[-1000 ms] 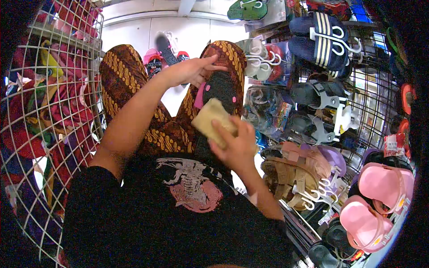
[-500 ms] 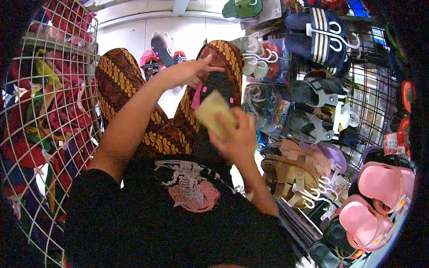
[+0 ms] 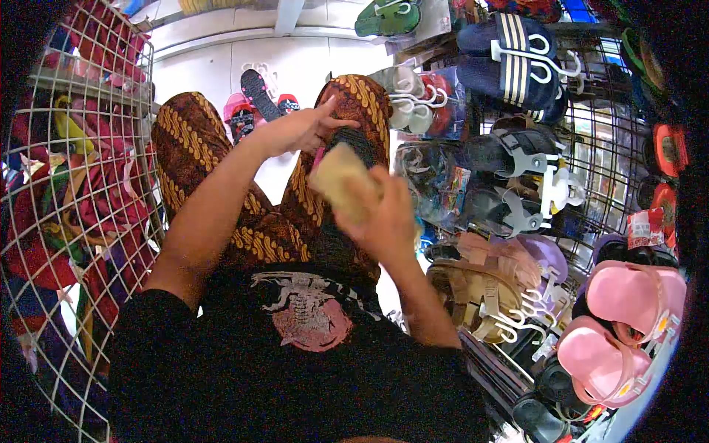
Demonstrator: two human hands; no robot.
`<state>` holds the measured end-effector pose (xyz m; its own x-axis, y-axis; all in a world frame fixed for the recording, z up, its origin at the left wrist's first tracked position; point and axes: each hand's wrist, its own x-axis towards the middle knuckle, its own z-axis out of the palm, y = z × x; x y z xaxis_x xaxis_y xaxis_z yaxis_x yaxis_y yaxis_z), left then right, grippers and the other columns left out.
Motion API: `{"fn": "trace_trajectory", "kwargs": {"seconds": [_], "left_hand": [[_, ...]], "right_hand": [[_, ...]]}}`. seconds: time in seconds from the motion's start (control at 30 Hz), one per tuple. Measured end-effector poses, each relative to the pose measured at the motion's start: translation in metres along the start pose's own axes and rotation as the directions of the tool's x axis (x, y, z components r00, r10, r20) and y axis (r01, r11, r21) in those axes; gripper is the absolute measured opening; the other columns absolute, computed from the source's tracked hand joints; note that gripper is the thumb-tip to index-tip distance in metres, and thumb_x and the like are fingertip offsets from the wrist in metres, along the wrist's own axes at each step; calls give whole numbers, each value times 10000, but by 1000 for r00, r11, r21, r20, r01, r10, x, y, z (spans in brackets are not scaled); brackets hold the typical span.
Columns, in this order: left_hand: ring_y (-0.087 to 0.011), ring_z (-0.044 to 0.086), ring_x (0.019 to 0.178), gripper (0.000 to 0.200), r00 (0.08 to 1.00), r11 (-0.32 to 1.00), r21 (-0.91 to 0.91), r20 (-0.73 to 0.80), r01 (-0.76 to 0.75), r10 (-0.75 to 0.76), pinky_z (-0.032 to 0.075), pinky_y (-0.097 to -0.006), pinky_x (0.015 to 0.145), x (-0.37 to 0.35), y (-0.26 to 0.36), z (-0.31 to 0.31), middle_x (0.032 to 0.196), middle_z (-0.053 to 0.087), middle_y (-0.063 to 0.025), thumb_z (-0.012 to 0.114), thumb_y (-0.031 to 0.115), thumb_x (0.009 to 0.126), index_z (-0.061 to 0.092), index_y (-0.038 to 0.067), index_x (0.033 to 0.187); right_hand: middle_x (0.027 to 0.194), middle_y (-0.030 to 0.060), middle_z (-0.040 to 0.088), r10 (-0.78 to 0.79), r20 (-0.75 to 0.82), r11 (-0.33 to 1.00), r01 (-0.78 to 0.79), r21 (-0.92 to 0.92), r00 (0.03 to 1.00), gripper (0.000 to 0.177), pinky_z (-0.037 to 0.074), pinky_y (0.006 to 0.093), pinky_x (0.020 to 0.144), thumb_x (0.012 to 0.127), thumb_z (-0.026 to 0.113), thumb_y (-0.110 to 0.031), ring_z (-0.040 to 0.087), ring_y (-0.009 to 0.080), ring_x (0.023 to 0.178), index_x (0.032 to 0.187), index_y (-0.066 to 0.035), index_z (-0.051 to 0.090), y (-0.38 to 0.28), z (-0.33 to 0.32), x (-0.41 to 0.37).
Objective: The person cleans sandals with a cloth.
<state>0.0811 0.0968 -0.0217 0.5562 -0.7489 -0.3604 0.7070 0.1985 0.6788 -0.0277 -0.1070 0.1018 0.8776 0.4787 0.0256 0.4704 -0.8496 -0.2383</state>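
A black sandal sole [image 3: 353,139] with a pink edge rests against my right thigh, over brown patterned trousers. My left hand [image 3: 299,131] steadies it at its far end, fingers curled around the edge and thumb raised. Pressed on the sole is a yellowish sponge [image 3: 341,177], gripped in my right hand [image 3: 384,218], which is blurred by motion. The sponge and hand hide the near part of the sandal.
More pink and black sandals [image 3: 258,96] lie on the white floor beyond my knees. A wire rack [image 3: 81,184] with colourful goods stands at the left. On the right hang navy striped slides [image 3: 513,59], grey-strapped sandals [image 3: 517,159] and pink clogs [image 3: 624,295].
My right hand and the sponge have shifted toward the sandal's far end, covering the pink spots visible before. My left hand keeps its place. The whole view has shifted slightly.
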Motion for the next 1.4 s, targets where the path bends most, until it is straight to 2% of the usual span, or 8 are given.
{"fn": "trace_trajectory", "kwargs": {"seconds": [0.33,0.7,0.8,0.83,0.97,1.1,1.27,1.4], "left_hand": [[-217,605,1004,972,999,1000,8,-27,-26,27,460,-324,910,0,-9,-8,1244,596,-124,167,823,854,451,94,1431],[-194,582,1044,930,999,980,-201,-44,-10,1,412,-318,931,9,-16,-17,1334,559,-62,198,812,864,522,95,1360],[-175,580,966,944,913,927,-374,388,32,126,411,-294,876,26,-43,-73,1287,587,-50,191,826,853,552,95,1330],[-179,590,1005,945,1000,975,-223,-16,9,-13,432,-306,892,7,-21,-31,1241,612,-47,183,820,857,552,94,1335],[-182,590,1084,894,999,945,-324,-4,-50,51,438,-328,953,-13,-5,2,1228,625,-59,184,766,901,505,86,1384],[-175,618,1041,676,986,985,158,-142,-65,88,469,-344,926,-17,-13,11,1228,632,-77,346,565,988,472,46,1403],[-331,546,1169,673,696,220,975,-168,14,698,434,-422,974,-36,-11,72,1262,586,-185,686,547,793,597,82,1271],[-465,325,1311,660,730,-120,991,41,56,682,323,-579,1022,-53,5,141,1451,318,-278,742,538,728,602,211,1284]], "right_hand": [[1153,133,538,-136,181,986,116,116,974,493,475,448,850,652,808,-314,530,339,1002,1105,-173,671,-16,-4,-12],[1078,128,535,271,-146,945,-234,230,951,472,469,415,882,667,796,-291,553,323,1014,1086,-112,670,12,25,68],[1070,136,551,321,-201,921,-255,295,926,489,475,407,882,666,798,-299,568,325,1005,1090,-96,662,25,40,86],[1067,139,555,311,-219,925,-242,293,925,489,476,409,882,666,799,-299,568,329,1005,1090,-98,663,35,48,92],[1053,175,568,353,-287,926,-287,246,891,484,481,432,880,688,781,-335,577,367,991,1103,-117,657,63,62,132],[1062,196,569,415,-269,896,-340,285,869,496,479,444,880,715,745,-389,579,381,990,1127,-129,655,71,65,155],[1059,187,568,407,-291,905,-340,255,866,505,475,452,882,729,723,-418,574,380,1008,1152,-150,654,70,68,153],[1074,160,566,437,-255,880,-350,321,863,492,474,447,881,741,725,-425,570,361,1026,1142,-149,650,76,70,153]]}}
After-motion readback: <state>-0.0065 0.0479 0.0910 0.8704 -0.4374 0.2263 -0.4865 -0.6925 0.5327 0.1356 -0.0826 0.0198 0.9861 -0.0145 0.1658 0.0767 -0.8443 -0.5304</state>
